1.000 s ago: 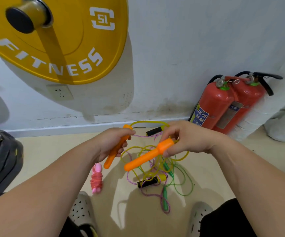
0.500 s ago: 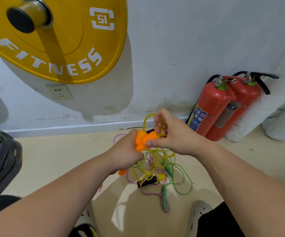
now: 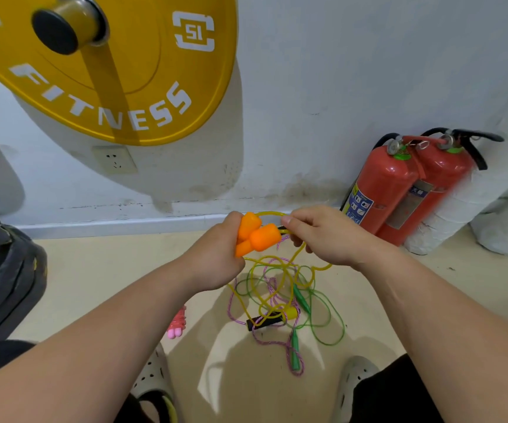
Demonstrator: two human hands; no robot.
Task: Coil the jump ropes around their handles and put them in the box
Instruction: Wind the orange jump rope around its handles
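Observation:
My left hand (image 3: 216, 257) grips both orange handles (image 3: 254, 235) of a jump rope together, their ends pointing up and right. My right hand (image 3: 322, 236) pinches that rope's yellow cord (image 3: 295, 257) just right of the handles; a loop of it arches over them. Below on the floor lies a tangle: a green rope (image 3: 322, 315) with green handles, a purple-pink cord (image 3: 264, 340), a black handle (image 3: 264, 320) with a yellow tip. A coiled pink rope (image 3: 177, 323) lies by my left forearm. No box is in view.
Two red fire extinguishers (image 3: 399, 190) lean on the wall at right, beside white rolls (image 3: 447, 221). A yellow weight plate (image 3: 109, 65) hangs at upper left; black plates (image 3: 5, 285) sit at the left edge. My sandalled feet (image 3: 353, 380) flank the tangle.
The two orange handles, held apart a second ago, are now bunched in my left hand. My right hand let go of its handle and took the yellow cord, drawing a loop across the handles.

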